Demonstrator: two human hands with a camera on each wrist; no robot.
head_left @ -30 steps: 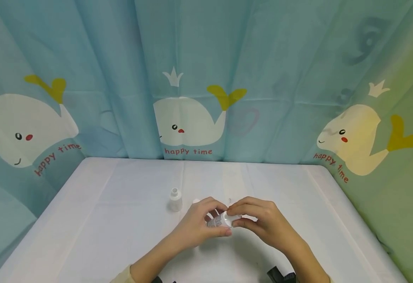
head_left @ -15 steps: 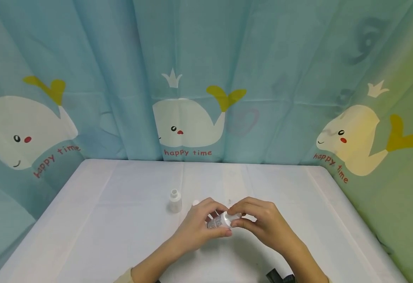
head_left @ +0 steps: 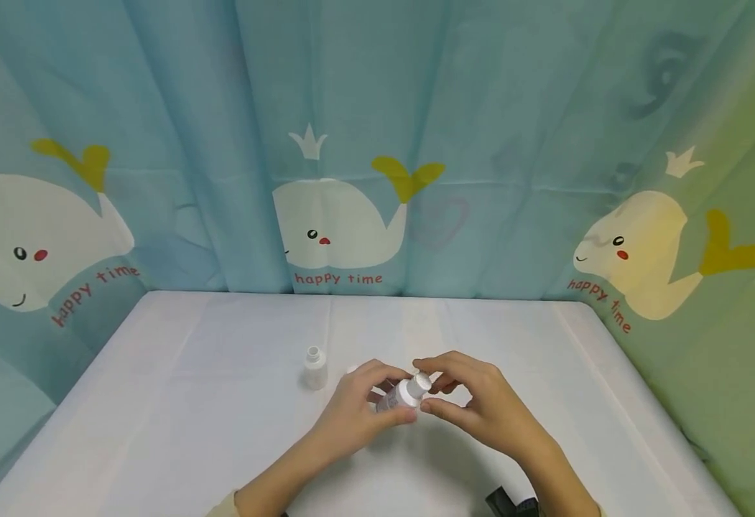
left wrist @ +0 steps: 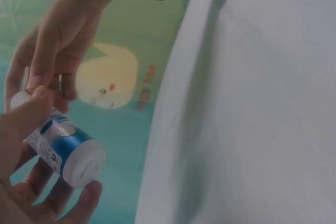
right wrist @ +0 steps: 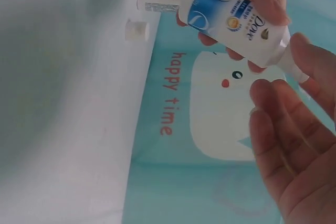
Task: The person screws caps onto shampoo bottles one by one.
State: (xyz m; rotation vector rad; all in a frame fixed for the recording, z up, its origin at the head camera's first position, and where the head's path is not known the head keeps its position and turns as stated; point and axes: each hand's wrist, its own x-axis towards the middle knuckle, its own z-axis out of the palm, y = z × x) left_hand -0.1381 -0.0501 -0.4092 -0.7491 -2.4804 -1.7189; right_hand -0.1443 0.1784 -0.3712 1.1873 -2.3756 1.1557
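Observation:
My left hand [head_left: 360, 409] holds a small white and blue Dove bottle [right wrist: 236, 22] tilted above the table, with its white cap end [head_left: 419, 385] toward the right. In the left wrist view the left thumb lies over the bottle [left wrist: 63, 137], and the fingers are beneath it. My right hand [head_left: 477, 395] is beside the cap with its fingers spread. The right wrist view shows the right thumb [right wrist: 310, 51] right at the cap, while the other fingers stand apart from it. Nothing is gripped by the right hand.
A white bottle with an uncapped neck [head_left: 315, 370] stands on the white table [head_left: 222, 402], left of the hands. A short white piece [right wrist: 137, 31] sits near it, mostly hidden by the left hand in the head view. A curtain printed with whales [head_left: 345, 222] hangs behind.
The right fingers have come off the cap and spread, so the cap end shows. The bottle has tipped slightly more upright in my left hand.

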